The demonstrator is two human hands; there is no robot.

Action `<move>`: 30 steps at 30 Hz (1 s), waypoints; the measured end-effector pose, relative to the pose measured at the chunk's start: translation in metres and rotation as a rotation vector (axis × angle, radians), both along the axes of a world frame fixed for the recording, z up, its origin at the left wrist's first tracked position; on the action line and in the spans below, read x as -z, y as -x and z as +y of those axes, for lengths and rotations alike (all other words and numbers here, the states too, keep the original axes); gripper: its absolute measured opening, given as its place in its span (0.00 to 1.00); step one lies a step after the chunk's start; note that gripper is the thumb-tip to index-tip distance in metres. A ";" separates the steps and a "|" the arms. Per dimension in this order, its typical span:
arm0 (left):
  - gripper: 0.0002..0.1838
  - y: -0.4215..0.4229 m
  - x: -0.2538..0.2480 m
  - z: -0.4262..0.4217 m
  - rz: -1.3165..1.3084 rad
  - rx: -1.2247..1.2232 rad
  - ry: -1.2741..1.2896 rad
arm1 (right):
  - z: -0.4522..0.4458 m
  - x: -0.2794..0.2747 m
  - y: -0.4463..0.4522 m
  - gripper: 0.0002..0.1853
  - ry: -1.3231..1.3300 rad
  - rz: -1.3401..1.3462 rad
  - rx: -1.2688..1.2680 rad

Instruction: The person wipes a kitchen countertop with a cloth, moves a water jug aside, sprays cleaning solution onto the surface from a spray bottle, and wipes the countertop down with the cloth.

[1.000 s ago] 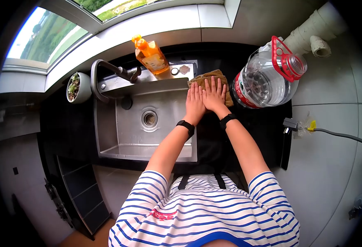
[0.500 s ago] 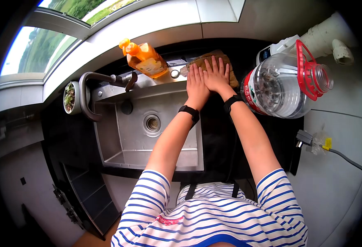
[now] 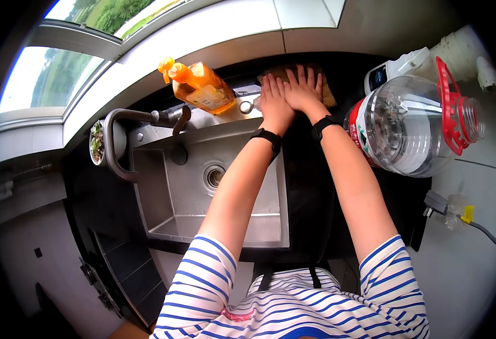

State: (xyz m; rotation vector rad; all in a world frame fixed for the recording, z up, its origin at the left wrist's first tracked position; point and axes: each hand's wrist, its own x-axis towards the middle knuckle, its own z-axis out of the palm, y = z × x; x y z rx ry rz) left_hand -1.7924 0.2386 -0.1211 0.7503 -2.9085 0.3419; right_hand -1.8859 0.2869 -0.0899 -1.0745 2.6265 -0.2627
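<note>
Both of my hands lie flat on a brown cloth (image 3: pixel 329 97) on the black counter, behind the sink's right back corner. My left hand (image 3: pixel 276 106) has its fingers stretched out and pointing toward the wall. Against it rests my right hand (image 3: pixel 305 93), its fingers spread over the cloth. Most of the cloth is hidden under the palms. To the left of my left hand is a small round metal cap (image 3: pixel 246 107) on the sink rim. An orange pump bottle (image 3: pixel 205 90) stands just beyond that.
A steel sink (image 3: pixel 197 198) with a curved faucet (image 3: pixel 112 138) is to the left. On the right stand a large clear water jug (image 3: pixel 411 127) with a red handle and a white bottle (image 3: pixel 397 69). A potted plant (image 3: pixel 97 141) sits beyond the faucet.
My hands, still flat, have slid with the cloth a little farther back toward the wall. The whole view has shifted slightly, moving the sink and jug right and down.
</note>
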 end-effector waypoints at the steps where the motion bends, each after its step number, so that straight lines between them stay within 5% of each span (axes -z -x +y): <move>1: 0.32 -0.002 0.000 -0.003 0.069 0.066 -0.058 | -0.002 0.000 0.001 0.29 0.024 0.007 0.017; 8: 0.32 -0.001 0.004 0.012 -0.030 -0.027 0.056 | 0.023 0.016 -0.016 0.28 0.208 0.194 0.007; 19: 0.31 -0.118 -0.027 0.133 -0.347 0.076 0.094 | 0.150 0.007 -0.144 0.27 0.294 0.277 0.075; 24: 0.31 -0.186 -0.037 0.202 -0.299 0.281 -0.046 | 0.233 -0.018 -0.215 0.26 0.254 0.256 0.113; 30: 0.31 -0.245 -0.045 0.277 -0.434 0.498 0.126 | 0.316 -0.028 -0.297 0.27 0.146 0.206 0.329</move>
